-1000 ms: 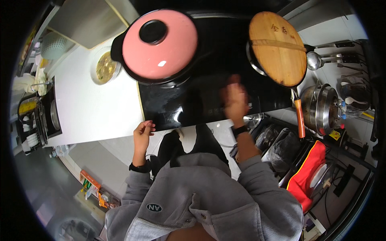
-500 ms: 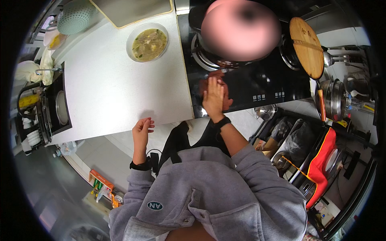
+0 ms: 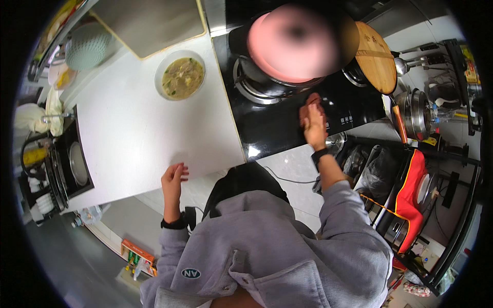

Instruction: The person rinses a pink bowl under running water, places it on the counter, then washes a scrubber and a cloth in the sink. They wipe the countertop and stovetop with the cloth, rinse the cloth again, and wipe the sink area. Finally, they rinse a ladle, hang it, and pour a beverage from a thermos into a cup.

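My right hand (image 3: 313, 120) is stretched out flat over the black glass cooktop (image 3: 277, 126), fingers together, near its touch controls and just below a black pot with a pink lid (image 3: 294, 43). It holds nothing. My left hand (image 3: 172, 177) rests with loosely curled fingers at the front edge of the white counter (image 3: 138, 133), empty. A white bowl of soup (image 3: 181, 77) stands at the back of the counter, well away from both hands.
A pan under a round wooden lid (image 3: 376, 56) sits right of the pink pot, its orange handle pointing toward me. A steel pot (image 3: 417, 108) and utensils stand further right. A green colander (image 3: 87, 46) and a dark sink (image 3: 69, 164) lie left. Bags sit below the cooktop.
The view has swung toward the counter, so the bowl and cooktop sit nearer the middle. My right hand stays over the cooktop's front; my left hand stays at the counter edge.
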The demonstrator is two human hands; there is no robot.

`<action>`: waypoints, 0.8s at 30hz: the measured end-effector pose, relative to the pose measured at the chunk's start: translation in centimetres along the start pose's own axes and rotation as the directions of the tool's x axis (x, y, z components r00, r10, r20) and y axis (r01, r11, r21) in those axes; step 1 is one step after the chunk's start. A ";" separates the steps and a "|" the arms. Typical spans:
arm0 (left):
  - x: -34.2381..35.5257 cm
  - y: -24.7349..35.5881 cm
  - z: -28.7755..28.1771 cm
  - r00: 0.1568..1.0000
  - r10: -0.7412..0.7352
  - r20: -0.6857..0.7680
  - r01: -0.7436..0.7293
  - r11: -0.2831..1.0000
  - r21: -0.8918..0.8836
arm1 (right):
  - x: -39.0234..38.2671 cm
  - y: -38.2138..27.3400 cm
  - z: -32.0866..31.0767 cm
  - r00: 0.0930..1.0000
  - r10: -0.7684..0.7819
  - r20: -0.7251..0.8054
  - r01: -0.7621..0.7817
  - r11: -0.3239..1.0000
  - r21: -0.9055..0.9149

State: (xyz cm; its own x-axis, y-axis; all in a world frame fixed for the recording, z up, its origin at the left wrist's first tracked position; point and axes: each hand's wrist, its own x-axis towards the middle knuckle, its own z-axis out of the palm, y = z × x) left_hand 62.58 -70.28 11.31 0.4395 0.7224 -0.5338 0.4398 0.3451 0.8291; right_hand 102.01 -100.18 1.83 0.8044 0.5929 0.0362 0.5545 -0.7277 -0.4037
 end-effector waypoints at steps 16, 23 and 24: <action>1.0 2.5 9.2 0.995 -0.094 0.044 0.092 0.994 0.058 | 12.8 2.6 -0.3 0.922 -0.260 0.287 0.299 0.949 -0.101; 2.6 3.3 6.3 0.995 -0.103 -0.014 0.103 0.995 0.005 | 1.6 -7.0 1.5 0.969 -0.222 0.104 0.222 0.975 0.012; 3.1 3.3 5.9 0.994 -0.108 0.002 0.108 0.994 -0.020 | 0.5 -8.8 2.1 0.970 -0.223 0.093 0.221 0.975 0.031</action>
State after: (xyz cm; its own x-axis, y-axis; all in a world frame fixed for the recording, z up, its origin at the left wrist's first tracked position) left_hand 70.02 -70.42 11.45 0.3908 0.6802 -0.6201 0.4688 0.4327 0.7701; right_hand 97.08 -92.75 3.44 0.6371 0.7697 0.0397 0.7115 -0.5676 -0.4143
